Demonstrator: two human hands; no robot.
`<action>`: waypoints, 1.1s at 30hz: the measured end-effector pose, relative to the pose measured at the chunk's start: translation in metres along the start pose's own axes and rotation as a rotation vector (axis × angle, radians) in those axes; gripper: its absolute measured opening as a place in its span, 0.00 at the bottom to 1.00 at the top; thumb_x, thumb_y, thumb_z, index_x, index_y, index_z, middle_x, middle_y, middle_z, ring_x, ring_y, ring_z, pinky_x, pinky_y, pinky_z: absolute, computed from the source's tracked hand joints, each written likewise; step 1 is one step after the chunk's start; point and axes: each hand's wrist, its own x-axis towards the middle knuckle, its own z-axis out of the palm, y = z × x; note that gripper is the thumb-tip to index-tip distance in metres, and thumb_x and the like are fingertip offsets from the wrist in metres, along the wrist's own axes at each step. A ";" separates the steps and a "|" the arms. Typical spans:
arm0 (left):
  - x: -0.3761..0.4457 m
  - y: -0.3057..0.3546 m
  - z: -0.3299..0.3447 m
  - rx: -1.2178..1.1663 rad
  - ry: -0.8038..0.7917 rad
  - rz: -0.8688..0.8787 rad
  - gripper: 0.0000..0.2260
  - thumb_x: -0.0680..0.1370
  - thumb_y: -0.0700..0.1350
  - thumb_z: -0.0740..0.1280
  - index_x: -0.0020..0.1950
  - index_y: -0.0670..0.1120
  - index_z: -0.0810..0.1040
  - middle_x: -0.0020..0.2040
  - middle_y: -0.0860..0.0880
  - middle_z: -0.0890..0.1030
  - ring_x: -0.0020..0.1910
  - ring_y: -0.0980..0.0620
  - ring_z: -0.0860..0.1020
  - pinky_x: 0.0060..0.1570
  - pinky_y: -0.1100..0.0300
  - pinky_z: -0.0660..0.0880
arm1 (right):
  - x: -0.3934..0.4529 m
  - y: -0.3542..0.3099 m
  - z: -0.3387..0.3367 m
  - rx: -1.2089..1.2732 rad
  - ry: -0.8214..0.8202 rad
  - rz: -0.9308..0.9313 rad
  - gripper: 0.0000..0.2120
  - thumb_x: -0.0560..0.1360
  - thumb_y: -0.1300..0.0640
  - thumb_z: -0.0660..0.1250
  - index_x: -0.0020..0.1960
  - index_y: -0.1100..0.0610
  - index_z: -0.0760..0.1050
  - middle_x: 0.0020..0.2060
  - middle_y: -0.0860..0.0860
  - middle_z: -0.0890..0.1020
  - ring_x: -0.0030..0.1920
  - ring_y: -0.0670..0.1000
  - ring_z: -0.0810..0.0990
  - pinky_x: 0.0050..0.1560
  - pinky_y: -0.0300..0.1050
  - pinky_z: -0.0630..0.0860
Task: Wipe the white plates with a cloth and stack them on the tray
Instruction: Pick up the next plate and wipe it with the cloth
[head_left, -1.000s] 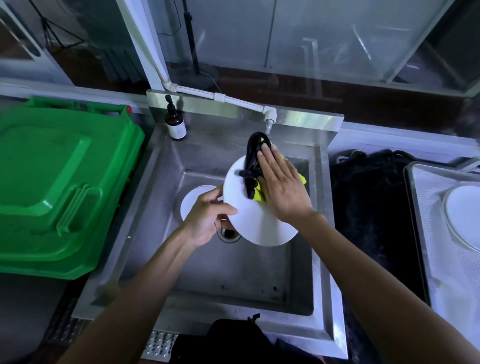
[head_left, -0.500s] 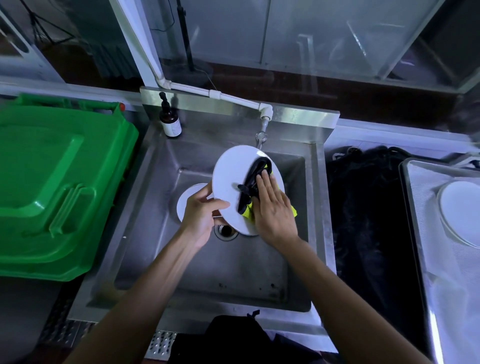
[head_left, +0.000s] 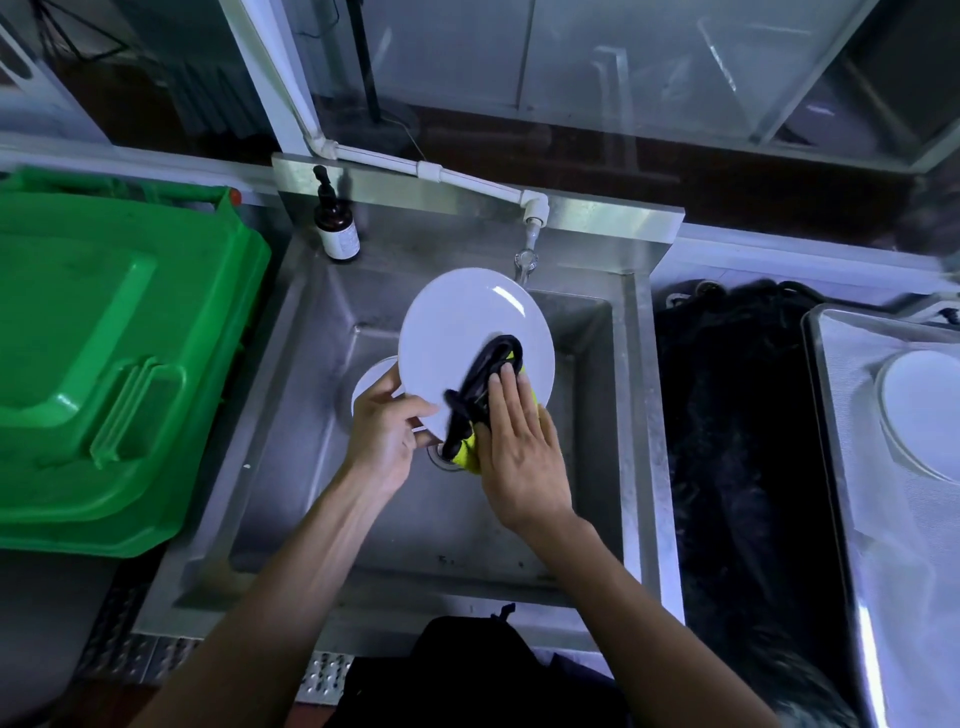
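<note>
I hold a white plate (head_left: 462, 327) tilted up over the steel sink (head_left: 306, 415). My left hand (head_left: 387, 434) grips its lower left rim. My right hand (head_left: 519, 447) lies flat on the plate's lower right, pressing a black and yellow cloth (head_left: 480, 395) against its face. Another white plate (head_left: 371, 387) lies in the sink basin behind my left hand, mostly hidden. On the right, a steel tray (head_left: 841, 415) lined with white cloth carries a white plate (head_left: 919, 410), cut off by the frame edge.
A green bin lid (head_left: 104, 343) fills the left side. A brown pump bottle (head_left: 337, 228) stands at the sink's back left corner, and a white tap pipe (head_left: 530, 213) ends above the plate. Black fabric (head_left: 737, 415) lies between sink and tray.
The plate has tilted up toward the tap, showing more of its face. My right hand and the cloth have slid down from the plate's top to its lower right edge.
</note>
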 end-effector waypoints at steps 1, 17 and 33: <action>0.000 0.000 -0.002 0.000 0.005 -0.002 0.22 0.66 0.31 0.65 0.57 0.43 0.82 0.52 0.39 0.83 0.47 0.37 0.81 0.41 0.44 0.81 | 0.002 0.004 0.001 -0.011 -0.007 0.018 0.28 0.84 0.46 0.38 0.82 0.54 0.39 0.80 0.48 0.39 0.79 0.46 0.33 0.80 0.51 0.43; 0.018 0.025 -0.040 0.118 -0.170 -0.035 0.16 0.64 0.32 0.66 0.47 0.45 0.84 0.49 0.40 0.83 0.44 0.37 0.80 0.43 0.34 0.81 | 0.052 0.023 -0.012 -0.119 0.182 -0.026 0.26 0.86 0.53 0.51 0.81 0.58 0.51 0.81 0.52 0.50 0.81 0.54 0.44 0.79 0.58 0.51; 0.026 0.043 -0.054 0.198 -0.346 -0.143 0.23 0.65 0.33 0.68 0.60 0.38 0.79 0.50 0.39 0.83 0.44 0.39 0.83 0.35 0.47 0.81 | 0.057 -0.014 -0.027 -0.184 0.088 -0.279 0.26 0.85 0.52 0.49 0.81 0.58 0.51 0.81 0.52 0.49 0.81 0.54 0.45 0.78 0.59 0.51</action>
